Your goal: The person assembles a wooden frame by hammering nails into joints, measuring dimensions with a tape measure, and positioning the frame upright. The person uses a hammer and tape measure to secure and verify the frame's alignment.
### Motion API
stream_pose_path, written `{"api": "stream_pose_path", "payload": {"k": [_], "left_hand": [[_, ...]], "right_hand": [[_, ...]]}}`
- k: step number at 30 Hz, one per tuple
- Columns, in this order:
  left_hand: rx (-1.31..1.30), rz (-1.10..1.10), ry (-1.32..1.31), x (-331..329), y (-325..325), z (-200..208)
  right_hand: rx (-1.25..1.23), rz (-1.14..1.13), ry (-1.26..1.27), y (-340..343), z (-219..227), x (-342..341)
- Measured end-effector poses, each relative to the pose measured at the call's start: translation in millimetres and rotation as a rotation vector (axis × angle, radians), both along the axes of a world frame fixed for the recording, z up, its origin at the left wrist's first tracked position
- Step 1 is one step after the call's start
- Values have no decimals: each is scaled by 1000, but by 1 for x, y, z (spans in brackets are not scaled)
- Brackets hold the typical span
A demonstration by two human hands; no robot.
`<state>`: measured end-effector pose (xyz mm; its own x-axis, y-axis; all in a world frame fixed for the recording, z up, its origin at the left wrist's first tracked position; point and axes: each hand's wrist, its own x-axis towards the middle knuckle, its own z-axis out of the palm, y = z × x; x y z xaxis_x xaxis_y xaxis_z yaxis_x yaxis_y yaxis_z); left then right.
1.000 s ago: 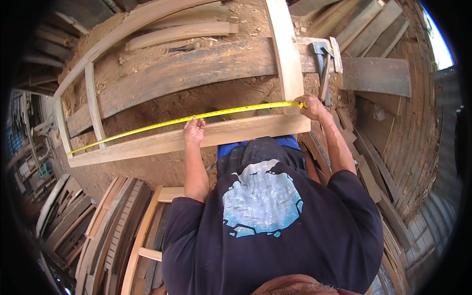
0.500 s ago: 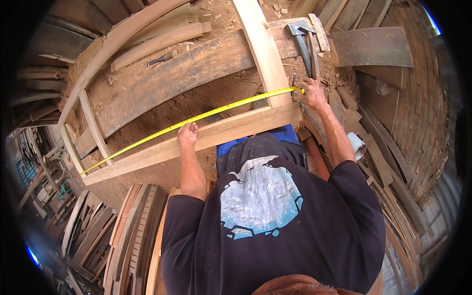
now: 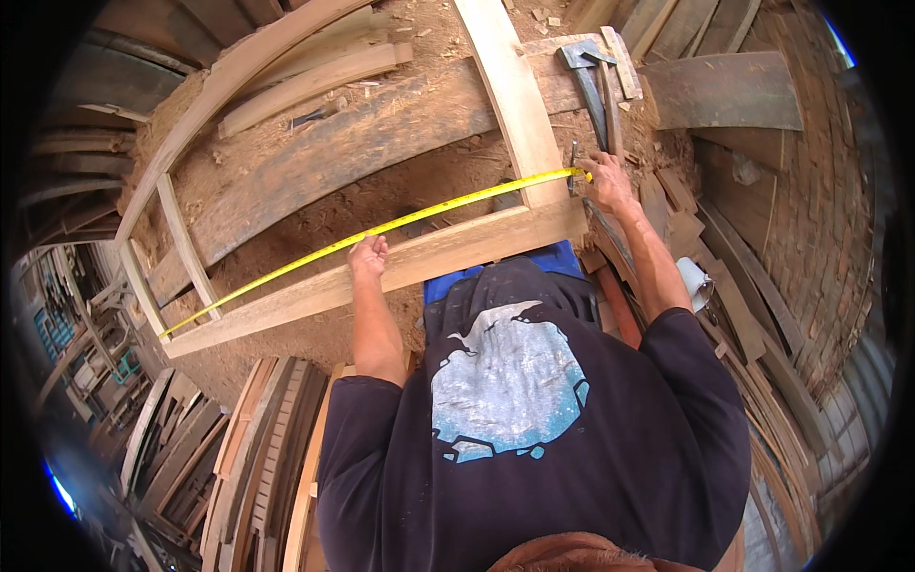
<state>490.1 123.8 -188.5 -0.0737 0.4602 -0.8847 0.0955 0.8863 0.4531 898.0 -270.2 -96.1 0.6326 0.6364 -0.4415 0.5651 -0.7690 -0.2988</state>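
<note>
Yellow tape measure [image 3: 457,202] stretched along the wooden frame's near rail [image 3: 457,244].
On my feed, the right hand [image 3: 610,183] grips its right end by the corner; the left hand [image 3: 368,255] curls against its lower edge, pinching or not I can't tell. Beyond lie a weathered plank [image 3: 381,133] and metal-headed tool [image 3: 579,55].

Diffuse daylight, fairly bright around left hand [image 3: 368,255] and right hand [image 3: 608,181]; shadows soft. Pale board [image 3: 515,95] beyond them brightest; earth [image 3: 329,227] between them shaded. Blue-white glare: far lower left of left hand, far upper right of right. Fisheye bends outer edges; rim black. Hands reasonably sharp.
</note>
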Motion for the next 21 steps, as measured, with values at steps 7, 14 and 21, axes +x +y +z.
{"api": "stream_pose_path", "payload": {"k": [7, 14, 21], "left_hand": [[104, 121, -150, 6, -15, 7], [504, 421, -262, 42, 34, 90], [481, 430, -306, 51, 99, 101]], "right_hand": [[172, 233, -33, -17, -48, 11], [127, 281, 644, 119, 37, -32], [322, 443, 475, 219, 58, -75]]}}
